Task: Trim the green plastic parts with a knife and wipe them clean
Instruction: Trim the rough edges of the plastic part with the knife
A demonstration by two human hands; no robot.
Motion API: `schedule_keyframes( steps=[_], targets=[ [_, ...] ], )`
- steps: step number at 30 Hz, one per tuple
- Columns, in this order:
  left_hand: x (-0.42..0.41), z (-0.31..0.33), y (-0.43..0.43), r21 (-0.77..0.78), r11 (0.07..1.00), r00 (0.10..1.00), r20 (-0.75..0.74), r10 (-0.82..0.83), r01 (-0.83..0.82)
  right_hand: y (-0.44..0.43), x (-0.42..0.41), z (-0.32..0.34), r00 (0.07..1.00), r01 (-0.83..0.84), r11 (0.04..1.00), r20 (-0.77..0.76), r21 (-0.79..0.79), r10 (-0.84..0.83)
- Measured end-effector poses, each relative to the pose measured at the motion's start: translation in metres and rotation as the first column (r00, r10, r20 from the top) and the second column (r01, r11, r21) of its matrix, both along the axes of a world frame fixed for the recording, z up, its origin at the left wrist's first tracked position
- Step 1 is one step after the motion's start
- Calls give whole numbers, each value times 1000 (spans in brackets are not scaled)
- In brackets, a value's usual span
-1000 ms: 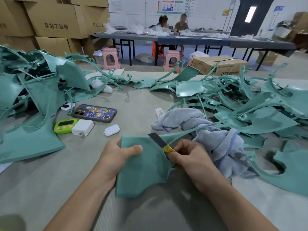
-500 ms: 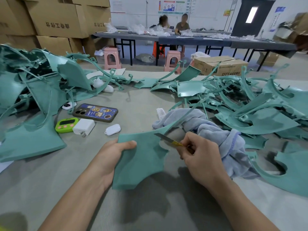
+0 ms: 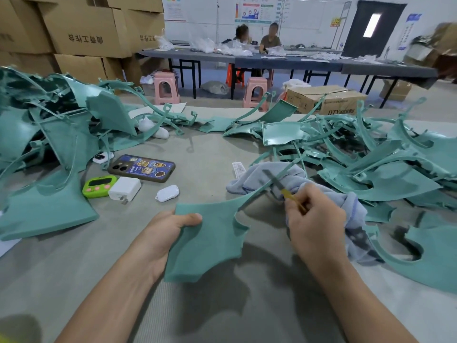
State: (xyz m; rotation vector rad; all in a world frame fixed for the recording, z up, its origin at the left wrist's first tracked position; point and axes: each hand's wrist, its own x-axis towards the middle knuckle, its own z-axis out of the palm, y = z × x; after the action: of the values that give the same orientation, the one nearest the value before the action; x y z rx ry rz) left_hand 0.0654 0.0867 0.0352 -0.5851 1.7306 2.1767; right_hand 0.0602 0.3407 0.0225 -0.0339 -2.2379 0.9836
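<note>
Fingers of the right hand (image 3: 314, 224): curled tightly round the yellow handle of the knife (image 3: 279, 186), with the back of the hand toward the camera.
Knife: the grey blade points up and to the left. It lies across the thin curved arm of the green plastic part (image 3: 210, 241), and whether it cuts in I cannot tell.
Thumb of the left hand (image 3: 168, 236): pressed flat on top of the part's near left corner. The other fingers are hidden beneath the part, so the hand pinches it.
Green plastic part: between the two hands, its wide flat body is lifted a little over the table (image 3: 222, 310) and throws a shadow on it. Its thin arm goes up and right, over the towel (image 3: 257, 174).
Towel: grey-blue and crumpled, it lies on the table just behind the right hand.
Small things left of the towel: a phone (image 3: 142, 168) in a picture case, a green timer (image 3: 99, 186), a white charger (image 3: 125, 188) and a white earbud case (image 3: 167, 193).
Left heap (image 3: 49, 134): many green parts are piled beyond the timer.
Right heap (image 3: 371, 164): more green parts lie behind and beside the towel.
Background: cardboard boxes (image 3: 86, 28), pink stools (image 3: 165, 87) and two people sitting at a far long table.
</note>
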Motion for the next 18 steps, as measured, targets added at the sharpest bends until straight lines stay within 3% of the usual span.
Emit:
schedule_keyframes(
  steps=[2,4,6,8,12,14,18],
  targets=[
    [0,0,0,-11,1000,1000,3,1,-1,6,0,3,999,20,998,-39,-52,-22],
    [-1,0,0,-15,1000,1000,5,-5,5,7,4,2,987,-155,988,-30,17,155],
    [0,0,0,-14,1000,1000,2,-17,17,0,8,-1,951,-304,945,88,120,295],
    [0,-1,0,-14,1000,1000,-1,-21,21,-2,4,-3,968,-237,960,117,149,221],
    [-2,0,0,-46,999,1000,-14,-2,1,10,-7,3,997,65,998,33,-20,-64],
    [-2,0,1,-60,998,1000,-23,8,-10,13,-5,1,997,74,996,14,-56,-73],
    [-2,-1,0,-68,997,998,-44,38,-41,4,1,0,994,-88,994,52,-72,91]
  ],
)
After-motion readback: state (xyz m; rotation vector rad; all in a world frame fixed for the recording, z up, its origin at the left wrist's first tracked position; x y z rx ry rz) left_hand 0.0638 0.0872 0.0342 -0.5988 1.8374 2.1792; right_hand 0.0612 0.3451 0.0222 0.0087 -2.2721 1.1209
